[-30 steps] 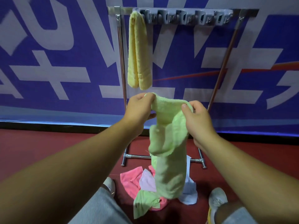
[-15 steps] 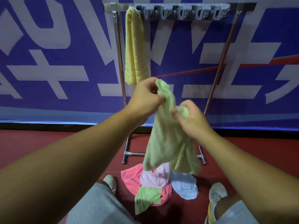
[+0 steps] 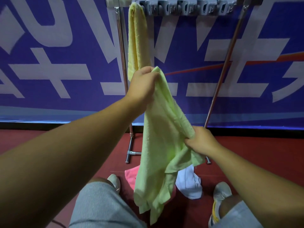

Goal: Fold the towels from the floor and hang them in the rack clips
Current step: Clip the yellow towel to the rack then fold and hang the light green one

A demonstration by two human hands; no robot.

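The rack [image 3: 218, 83] already carries 1 yellow towel [image 3: 137, 38] in its first clip. You stretch the green towel [image 3: 158, 145] above the floor: left hand [image 3: 142, 87] clenches its top corner, right hand [image 3: 199, 142] grasps the lower edge, ready for folding.

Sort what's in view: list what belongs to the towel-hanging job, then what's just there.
Part of the job:
- green towel, held by the left hand and right hand
- yellow towel, already hanging
- rack clips
- pink towel and white towel on the floor

Just there:
- blue banner
- shoes
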